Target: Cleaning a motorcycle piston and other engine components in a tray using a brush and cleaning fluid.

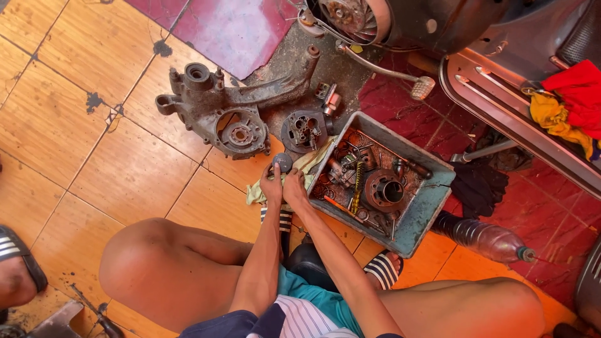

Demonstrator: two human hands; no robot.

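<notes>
- A small round dark metal part [283,162], disc-like with a dull grey face, sits just at the near left corner of the grey metal tray [432,200], pinched at the fingertips of the left hand [272,185].
- A crumpled pale yellow-green rag [305,166] lies on the orange tiled floor against the tray's left wall, partly draped up over that wall. Both hands rest on it, the right hand [294,188] touching the left, close beside the tray's near left corner.
- The rag looks soiled and bunched, its edges spreading left of the tray.
</notes>
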